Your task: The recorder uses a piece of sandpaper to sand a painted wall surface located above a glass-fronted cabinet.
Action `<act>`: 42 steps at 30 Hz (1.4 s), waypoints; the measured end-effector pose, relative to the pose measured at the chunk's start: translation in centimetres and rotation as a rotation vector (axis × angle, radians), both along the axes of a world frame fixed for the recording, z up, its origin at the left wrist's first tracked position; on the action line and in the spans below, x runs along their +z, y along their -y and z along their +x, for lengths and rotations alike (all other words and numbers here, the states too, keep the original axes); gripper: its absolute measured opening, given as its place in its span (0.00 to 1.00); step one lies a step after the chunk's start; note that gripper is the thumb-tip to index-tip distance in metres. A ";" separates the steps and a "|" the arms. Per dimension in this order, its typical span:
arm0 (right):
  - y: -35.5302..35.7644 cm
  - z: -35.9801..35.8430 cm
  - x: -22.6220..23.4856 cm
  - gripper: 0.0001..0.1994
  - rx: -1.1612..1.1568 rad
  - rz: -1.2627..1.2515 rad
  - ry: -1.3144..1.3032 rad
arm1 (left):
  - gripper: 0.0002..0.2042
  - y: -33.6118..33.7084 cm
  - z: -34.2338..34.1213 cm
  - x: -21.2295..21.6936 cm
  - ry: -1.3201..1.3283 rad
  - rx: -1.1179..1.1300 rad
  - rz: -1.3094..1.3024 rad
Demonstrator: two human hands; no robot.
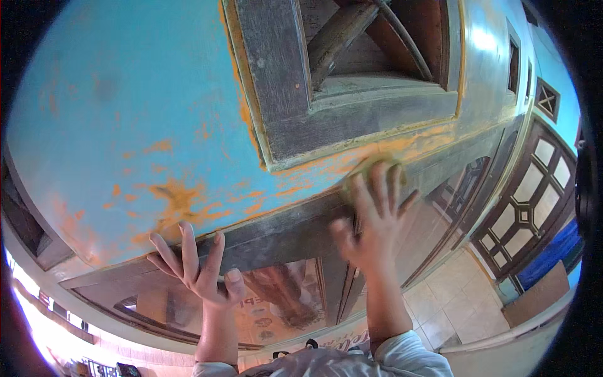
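The right hand (pixel 377 226), just off centre toward four o'clock, has its fingers spread over a blurred, roundish greenish pad (pixel 364 168) set against the lower edge of the painted wall (pixel 125 94); blur leaves it unclear whether the thumb pinches the rim. The pad should be light, pliable and a little rough, unlikely to break, best held flat under the fingertips with the thumb at its edge. Toward eight o'clock, the left hand (pixel 204 273) has wide-spread fingers holding nothing, their tips by the dark timber rail (pixel 282 229); contact is uncertain. Outward, an orange worn patch (pixel 179 196) lies at nine o'clock, a wooden-framed vent opening (pixel 352 135) at twelve to one, and a paned wooden door (pixel 534 169) at three.
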State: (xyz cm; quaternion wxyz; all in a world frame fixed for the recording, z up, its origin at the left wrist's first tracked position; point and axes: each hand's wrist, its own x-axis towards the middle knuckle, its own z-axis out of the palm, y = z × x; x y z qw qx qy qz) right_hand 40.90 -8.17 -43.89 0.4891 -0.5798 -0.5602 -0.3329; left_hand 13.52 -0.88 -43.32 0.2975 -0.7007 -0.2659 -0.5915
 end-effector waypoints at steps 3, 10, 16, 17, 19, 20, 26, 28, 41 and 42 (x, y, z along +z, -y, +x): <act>-0.2 1.7 2.4 0.33 0.025 0.146 -0.258 | 0.25 0.6 0.6 -0.3 -0.012 -0.001 -0.027; 0.4 -1.2 1.3 0.34 0.101 -0.045 0.056 | 0.24 0.6 0.0 -0.6 -0.037 0.026 -0.044; 0.5 -1.7 2.4 0.33 0.069 0.016 -0.017 | 0.23 1.3 1.3 0.0 -0.051 0.037 -0.059; 1.0 -3.5 1.8 0.33 0.069 -0.084 0.122 | 0.23 1.2 1.2 0.0 -0.053 0.035 -0.065; 1.0 -2.6 1.5 0.32 -0.013 -0.124 0.195 | 0.22 1.0 0.6 -0.3 -0.067 0.041 -0.072; 0.6 -1.2 1.6 0.32 -0.006 -0.121 0.195 | 0.23 1.0 0.6 -0.5 -0.072 0.046 -0.079; 1.3 -5.4 3.0 0.28 0.135 -0.099 0.011 | 0.23 1.1 0.7 -0.3 -0.092 0.065 -0.072; 1.1 -4.8 2.1 0.28 0.105 -0.089 0.120 | 0.23 1.4 0.8 -0.1 -0.095 0.043 -0.085; -1.5 -5.8 1.0 0.30 -0.030 0.012 0.075 | 0.30 1.1 -7.6 0.2 -0.103 0.212 -0.148; -1.3 -6.1 1.7 0.30 -0.007 0.043 -0.003 | 0.31 1.1 -8.4 0.4 -0.085 0.206 -0.171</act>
